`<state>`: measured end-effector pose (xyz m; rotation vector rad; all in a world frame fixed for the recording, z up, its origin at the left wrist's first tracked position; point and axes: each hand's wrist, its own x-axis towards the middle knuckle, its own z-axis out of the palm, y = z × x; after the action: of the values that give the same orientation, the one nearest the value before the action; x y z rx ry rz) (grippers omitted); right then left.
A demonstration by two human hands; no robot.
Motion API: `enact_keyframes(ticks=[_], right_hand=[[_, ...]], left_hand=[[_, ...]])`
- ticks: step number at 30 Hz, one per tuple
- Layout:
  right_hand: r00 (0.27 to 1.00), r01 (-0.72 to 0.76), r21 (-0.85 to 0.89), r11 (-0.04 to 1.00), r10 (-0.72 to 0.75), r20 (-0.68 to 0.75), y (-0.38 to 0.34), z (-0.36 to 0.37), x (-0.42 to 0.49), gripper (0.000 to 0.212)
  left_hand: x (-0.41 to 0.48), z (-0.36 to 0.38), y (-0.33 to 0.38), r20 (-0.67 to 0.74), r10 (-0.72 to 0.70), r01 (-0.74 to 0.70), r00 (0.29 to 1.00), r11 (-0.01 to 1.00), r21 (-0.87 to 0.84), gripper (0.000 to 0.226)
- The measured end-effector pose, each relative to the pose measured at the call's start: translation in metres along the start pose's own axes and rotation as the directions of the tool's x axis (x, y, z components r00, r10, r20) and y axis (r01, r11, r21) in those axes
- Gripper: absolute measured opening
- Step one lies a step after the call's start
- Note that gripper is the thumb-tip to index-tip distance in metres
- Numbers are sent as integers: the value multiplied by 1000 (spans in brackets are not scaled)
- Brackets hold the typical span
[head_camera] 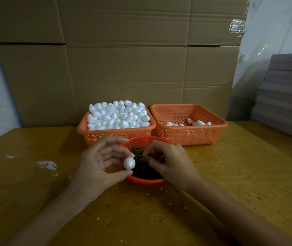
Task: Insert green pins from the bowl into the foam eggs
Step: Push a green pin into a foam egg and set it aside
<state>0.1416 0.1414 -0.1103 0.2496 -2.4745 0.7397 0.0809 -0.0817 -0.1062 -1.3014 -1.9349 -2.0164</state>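
Orange basket [116, 134] heaped with foam eggs [118, 115]; bowl [147, 181] holds green pins [141, 168]

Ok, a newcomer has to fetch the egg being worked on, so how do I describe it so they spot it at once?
On the yellow table, before two square orange baskets, stands a round bowl of green pins. Over its left rim the left hand holds one white foam egg. The other eggs lie in the baskets; this one alone is held.
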Motion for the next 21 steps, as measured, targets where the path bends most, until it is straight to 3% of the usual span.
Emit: enact_keyframes(ticks=[11,21], right_hand=[[1000,0,8,1000,0,8,-1,0,0,15],[1000,-18,13,1000,18,5,1,1,0,15]], left_hand=[[-1,1,-1,20,38,-39,999,998,43,59],[-1,-1,-3,33,55,-58,998,994,90,68]])
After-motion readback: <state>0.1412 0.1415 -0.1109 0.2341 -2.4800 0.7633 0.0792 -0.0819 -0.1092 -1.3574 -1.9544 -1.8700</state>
